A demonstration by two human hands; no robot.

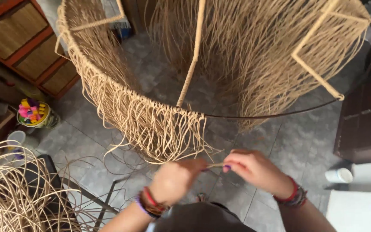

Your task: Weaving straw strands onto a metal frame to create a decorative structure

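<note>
Rattan strand (215, 165), blurred, sits pinched between left hand (174, 179) and right hand (252, 168); a tub (37, 115) holds colourful bits.

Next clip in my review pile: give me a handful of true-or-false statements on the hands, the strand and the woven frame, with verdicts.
1. Both hands pinch one thin tan strand between them. True: the left hand and right hand meet on the strand.
2. The metal ring is wrapped with fibre all the way round. False: the right part of the ring is bare dark metal.
3. Loose fibre ends hang down from the wrapped rim. True.
4. Both wrists are bare. False: each wrist wears bracelets.
5. The floor is wooden planks. False: it is grey tile.
</note>
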